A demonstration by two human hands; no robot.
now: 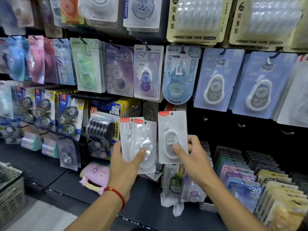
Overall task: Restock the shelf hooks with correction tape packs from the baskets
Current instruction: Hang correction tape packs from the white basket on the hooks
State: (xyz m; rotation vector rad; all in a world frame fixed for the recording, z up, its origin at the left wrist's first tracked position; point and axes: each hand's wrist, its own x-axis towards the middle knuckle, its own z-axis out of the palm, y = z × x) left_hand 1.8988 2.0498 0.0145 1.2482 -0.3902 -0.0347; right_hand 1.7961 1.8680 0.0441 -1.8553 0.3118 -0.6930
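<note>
Hooks (pixel 241 125) stand bare on the dark panel up and to the right of our right hand (pixel 194 157), and that gap is what the next move turns on. We pinch a single white pack (pixel 172 129) there, thumb across its blister, fingers curled behind; it stands upright, long axis vertical, its hang hole at the top edge. Our right hand is the nearer one to the bare hooks, so we judge it should carry the pack up and rightward until the hole meets a hook tip. Our left hand (pixel 126 165) grips a small stack of matching packs (pixel 138 140), thumb on the front one, also upright, just beside the single pack but not touching it. At the far left edge, a grey woven basket (pixel 11 194) sits on the lower ledge; we cannot tell what is in it.
</note>
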